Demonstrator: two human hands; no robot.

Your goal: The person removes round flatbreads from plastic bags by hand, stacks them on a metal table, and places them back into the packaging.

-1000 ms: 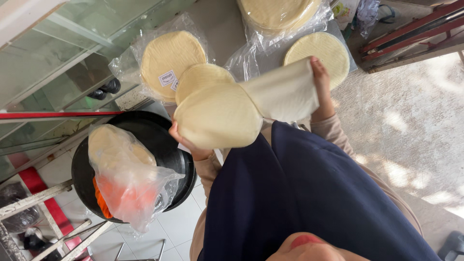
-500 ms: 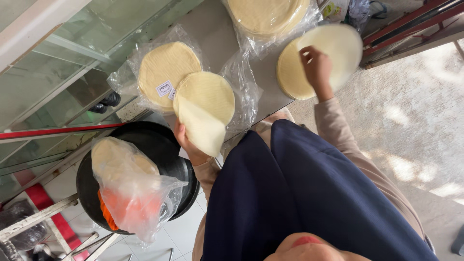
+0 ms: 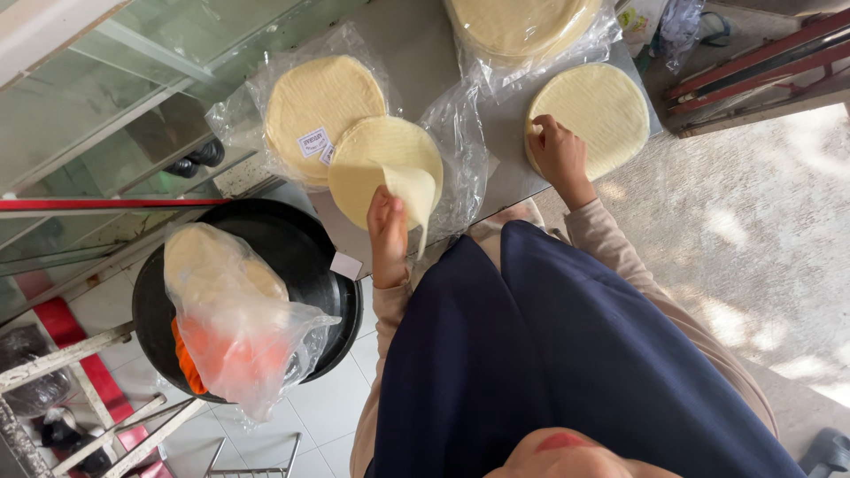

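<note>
Only partly visible, left hand (image 3: 388,232) pinches a folded wrapper sheet (image 3: 386,168); right hand (image 3: 556,152) presses flat another stack (image 3: 600,115).

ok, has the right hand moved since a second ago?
Yes. The right hand, earlier raised holding a sheet, has come down onto the near edge of the bare round stack on the metal table.

Long beige sleeves to both wrists, dark navy garment over the front
</note>
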